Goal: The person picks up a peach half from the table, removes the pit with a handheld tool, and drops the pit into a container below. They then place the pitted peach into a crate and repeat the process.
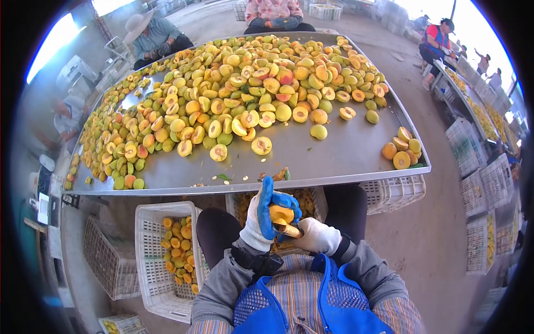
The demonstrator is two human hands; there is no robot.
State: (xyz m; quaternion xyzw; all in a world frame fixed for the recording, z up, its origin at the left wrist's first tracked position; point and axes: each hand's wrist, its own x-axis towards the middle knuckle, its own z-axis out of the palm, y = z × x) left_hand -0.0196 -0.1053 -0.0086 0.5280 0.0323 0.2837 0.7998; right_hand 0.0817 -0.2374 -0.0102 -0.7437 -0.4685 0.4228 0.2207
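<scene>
"Two gloved hands meet just off the near edge of the table, over the person's lap. What does each one have?"

"The left hand, in a white glove with a blue palm, is curled around a yellow piece of fruit. Its fingers are bent over the fruit, and the thumb side points up toward the table."

"And the right hand?"

"Closed on a short brown tool. The tool points left and lies right by the fruit; I can't tell whether its tip is in the flesh or only against it."

"What lies below them?"

"A white crate between the knees, with cut fruit in it, partly hidden by the hands. Another white crate stands beside the left knee, tilted in view, and orange-yellow halves lie along one side of it."

"And on the table?"

"One big heap of fruit, green, yellow and reddish, many pieces cut with the inside showing. A small cluster sits apart near the right corner, and a few leaf scraps lie by the near edge."

"Anyone else close?"

"A person in a pale hat at the far left, and a person in a patterned top across the table."
</scene>
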